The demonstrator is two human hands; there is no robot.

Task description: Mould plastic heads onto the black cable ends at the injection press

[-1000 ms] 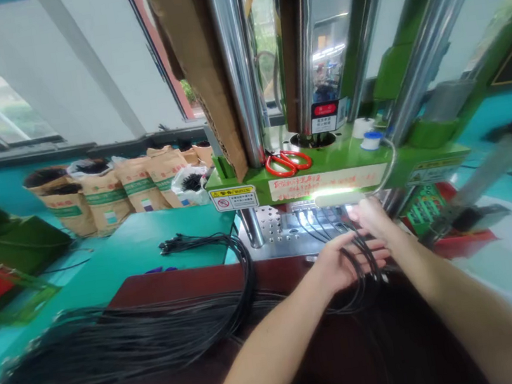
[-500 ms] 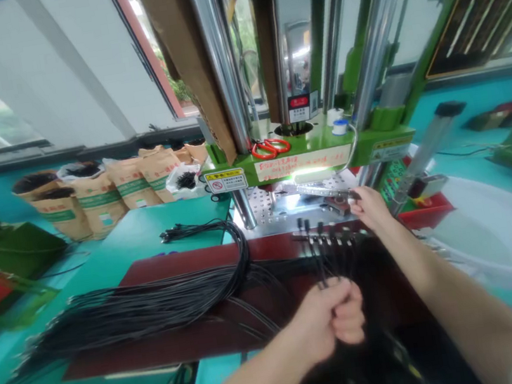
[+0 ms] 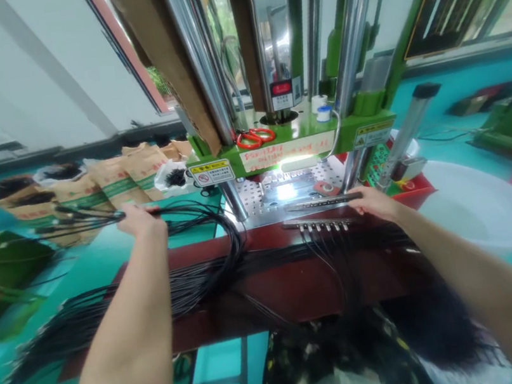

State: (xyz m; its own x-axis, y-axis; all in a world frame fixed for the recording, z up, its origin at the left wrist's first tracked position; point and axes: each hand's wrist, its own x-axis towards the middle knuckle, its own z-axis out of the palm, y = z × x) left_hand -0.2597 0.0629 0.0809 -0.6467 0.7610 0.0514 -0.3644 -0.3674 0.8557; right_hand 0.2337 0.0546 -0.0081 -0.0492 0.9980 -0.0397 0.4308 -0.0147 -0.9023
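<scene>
My left hand (image 3: 141,221) is closed around a bunch of black cables (image 3: 89,218), stretched out at the left above the green table. Their loose ends stick out to the left, somewhat blurred. Behind it, more black cables (image 3: 230,228) curve down to a large cable bundle (image 3: 197,284) on the dark red board. My right hand (image 3: 373,203) grips the right end of a slim metal bar (image 3: 322,202), held level at the press's front edge. Just below it, a second metal bar (image 3: 316,226) lies on the board, with several silver cable ends along it and their cables hanging toward me.
The green press (image 3: 296,141) stands ahead, with a lit metal plate (image 3: 287,190) on its perforated bed. Red-handled scissors (image 3: 255,137) lie on its crosspiece. Paper sacks (image 3: 114,178) stand behind left; a white tub (image 3: 483,203) is at the right.
My left hand has swung from front centre to the far left, carrying cables away from the bar on the board. My right hand has brought its metal bar down, closer to that bar.
</scene>
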